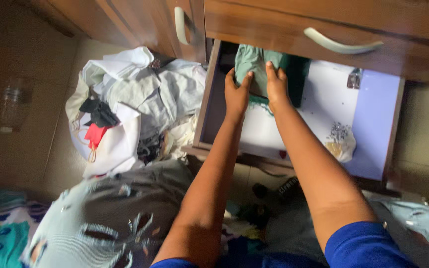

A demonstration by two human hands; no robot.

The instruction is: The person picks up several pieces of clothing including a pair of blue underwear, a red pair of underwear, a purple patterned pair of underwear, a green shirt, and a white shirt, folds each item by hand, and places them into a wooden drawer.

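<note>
Both my arms reach into an open wooden drawer. My left hand and my right hand press on either side of a folded light green garment at the drawer's back left. A darker green cloth lies just to its right. My fingers rest flat along the garment, gripping it between the two hands.
The drawer's white lined floor holds a crumpled plastic bag and a small shiny packet. A pile of white and grey clothes lies on the floor to the left. A clear bottle stands far left. Another drawer front with a curved handle is above.
</note>
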